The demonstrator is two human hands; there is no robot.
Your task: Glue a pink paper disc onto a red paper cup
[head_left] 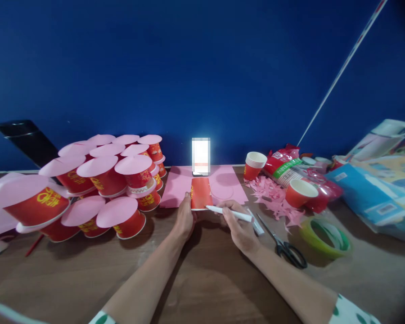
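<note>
Apparently marking | your left hand (185,217), half-curled, holds red paper cup (201,192) | right hand (240,230) pinches white marker (245,217) | next likely needs cup steady

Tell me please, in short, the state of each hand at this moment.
Left hand: closed, holding the red paper cup by its side.
Right hand: closed, holding a white pen, tip at the cup.
</note>
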